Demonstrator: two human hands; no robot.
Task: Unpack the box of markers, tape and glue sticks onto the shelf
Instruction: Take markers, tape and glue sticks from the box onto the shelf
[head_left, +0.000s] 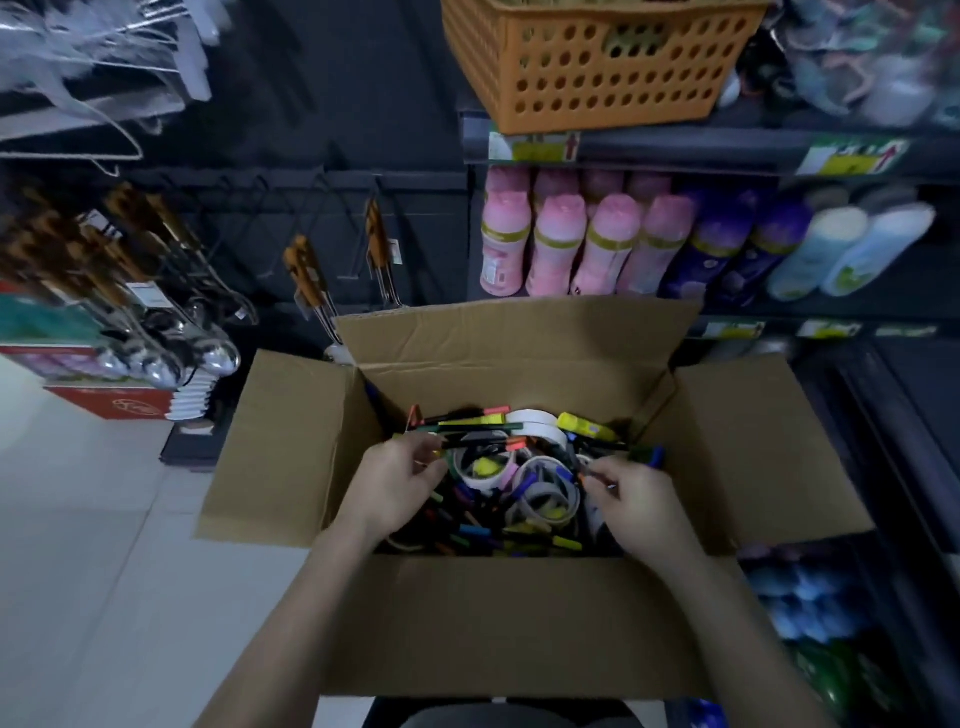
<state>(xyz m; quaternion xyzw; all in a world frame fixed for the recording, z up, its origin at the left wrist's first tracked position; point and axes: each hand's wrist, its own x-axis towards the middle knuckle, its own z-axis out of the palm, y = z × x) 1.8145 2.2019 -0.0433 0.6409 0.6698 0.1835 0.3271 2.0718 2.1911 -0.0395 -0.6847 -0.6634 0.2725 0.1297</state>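
An open cardboard box (498, 623) sits in front of me with all flaps folded out. It is full of coloured markers (470, 530), white tape rolls (535, 418) and a yellow highlighter (587, 426). My left hand (400, 483) is inside the box at the left, its fingers closed around a bundle of several thin markers (478, 441) that point right. My right hand (641, 501) is inside at the right, fingertips pinching a marker (589, 475) in the pile. Glue sticks cannot be told apart in the blur.
Dark shelving stands to the right, with pink bottles (561, 244), purple bottles (727, 244) and an orange perforated basket (597, 57) above. Spoons and utensils (156, 312) hang on hooks to the left. White tiled floor (78, 519) lies at lower left.
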